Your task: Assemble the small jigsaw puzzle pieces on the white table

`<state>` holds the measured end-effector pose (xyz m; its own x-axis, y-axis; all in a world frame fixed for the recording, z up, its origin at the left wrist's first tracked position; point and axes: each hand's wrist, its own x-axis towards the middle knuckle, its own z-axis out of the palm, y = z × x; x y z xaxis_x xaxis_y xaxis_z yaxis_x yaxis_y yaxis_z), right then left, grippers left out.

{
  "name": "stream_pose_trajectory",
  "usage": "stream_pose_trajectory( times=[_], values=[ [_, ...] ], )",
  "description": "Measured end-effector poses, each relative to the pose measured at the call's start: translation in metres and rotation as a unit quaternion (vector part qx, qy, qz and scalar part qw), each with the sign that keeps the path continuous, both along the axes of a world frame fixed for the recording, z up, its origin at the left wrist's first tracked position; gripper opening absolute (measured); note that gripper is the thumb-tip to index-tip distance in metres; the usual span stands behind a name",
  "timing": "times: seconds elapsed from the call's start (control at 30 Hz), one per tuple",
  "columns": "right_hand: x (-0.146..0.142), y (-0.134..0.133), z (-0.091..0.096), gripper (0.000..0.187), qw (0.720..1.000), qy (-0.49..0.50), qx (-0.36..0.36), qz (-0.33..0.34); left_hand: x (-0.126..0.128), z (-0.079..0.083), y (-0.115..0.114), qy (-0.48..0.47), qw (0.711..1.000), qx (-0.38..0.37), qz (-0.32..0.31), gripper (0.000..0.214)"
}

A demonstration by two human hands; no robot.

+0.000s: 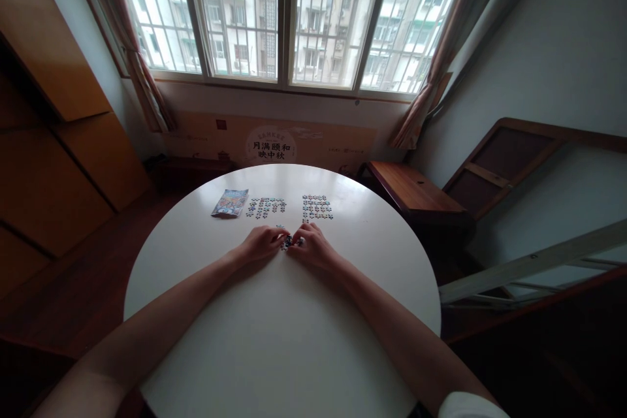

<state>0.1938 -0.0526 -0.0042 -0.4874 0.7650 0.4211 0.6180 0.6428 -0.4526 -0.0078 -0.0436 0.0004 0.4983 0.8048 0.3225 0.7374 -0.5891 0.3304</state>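
Both my hands meet over a small heap of jigsaw puzzle pieces (287, 243) near the middle of the round white table (274, 333). My left hand (264, 243) has its fingers curled at the heap's left side. From the right, my right hand (312, 245) bends its fingers over the same pieces. Which piece either hand pinches is too small to make out. Beyond them, puzzle pieces lie spread in rows, one group on the left (266, 207) and another group on the right (317, 207). A colourful picture packet (230, 203) lies flat left of the rows.
Behind the table stand a printed cardboard panel (313, 137) and a barred window (284, 19). A low wooden table (411, 189) is at the right, near a leaning wooden frame (504, 157). Wooden cabinets (63, 170) stand at the left.
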Motion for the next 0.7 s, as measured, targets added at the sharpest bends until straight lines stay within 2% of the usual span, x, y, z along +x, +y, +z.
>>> stream_pose_trajectory(
  times=[0.1,0.2,0.3,0.4,0.5,0.7],
  values=[
    [-0.001,0.004,-0.005,0.011,0.999,0.035,-0.015,-0.008,0.000,0.000,0.000,-0.003,1.000,-0.005,-0.001,0.026],
    [-0.002,0.008,-0.005,0.017,0.987,0.133,-0.090,0.017,0.000,0.000,0.001,-0.005,1.000,-0.009,-0.003,0.026],
    [-0.002,0.010,0.001,0.029,0.930,0.303,-0.202,0.039,0.000,0.000,0.001,-0.019,1.000,-0.005,0.006,0.027],
    [-0.001,0.010,0.008,0.031,0.873,0.421,-0.242,0.034,0.000,0.001,0.001,-0.033,0.999,0.006,0.029,0.029],
    [0.000,0.009,0.011,0.030,0.853,0.448,-0.267,0.023,0.000,0.002,0.000,-0.046,0.998,0.019,0.039,0.032],
    [0.000,0.011,0.007,0.028,0.853,0.437,-0.284,0.033,0.001,0.002,-0.002,-0.070,0.997,0.016,-0.001,0.034]
  ],
)
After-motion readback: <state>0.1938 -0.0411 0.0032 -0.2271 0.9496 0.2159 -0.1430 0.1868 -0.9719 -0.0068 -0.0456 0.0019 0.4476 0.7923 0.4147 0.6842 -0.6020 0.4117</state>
